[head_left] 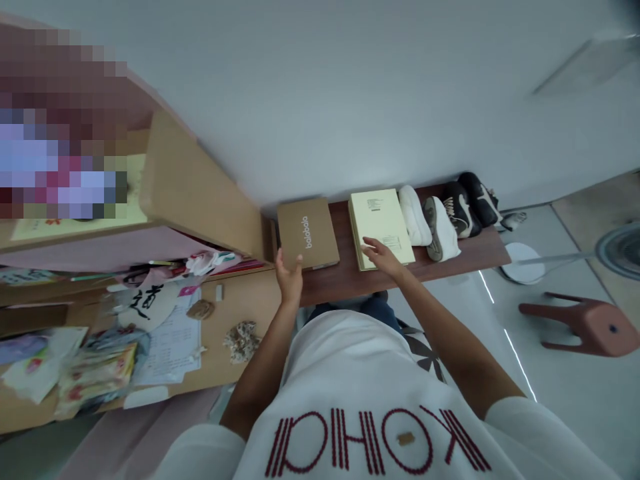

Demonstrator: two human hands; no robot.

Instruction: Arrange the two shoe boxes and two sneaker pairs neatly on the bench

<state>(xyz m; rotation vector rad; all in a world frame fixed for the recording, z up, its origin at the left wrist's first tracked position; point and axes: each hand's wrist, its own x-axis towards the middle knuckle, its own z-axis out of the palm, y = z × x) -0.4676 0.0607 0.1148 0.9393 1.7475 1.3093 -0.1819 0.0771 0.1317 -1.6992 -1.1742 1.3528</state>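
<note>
On a dark wooden bench (320,285) against the wall lie two shoeboxes. The brown shoebox (320,233), lettered "balabala", is on the left. My left hand (289,277) is at its near left corner, fingers apart and holding nothing; whether it touches the box I cannot tell. A pale yellow shoebox (383,217) lies to the right, its lid on. Above its near part is my right hand (381,257), fingers stretched out, with nothing in it. Beside that box stand white shoes (415,217), a grey-soled white shoe (443,230) and black shoes (465,210).
To the left, a desk (250,293) bears papers (173,340), plastic packets (100,380), a scrunchie (243,341) and a white fan (147,305). A shelf panel (195,180) rises beside the bench. On the right are a reddish stool (595,327) and a standing fan (620,250).
</note>
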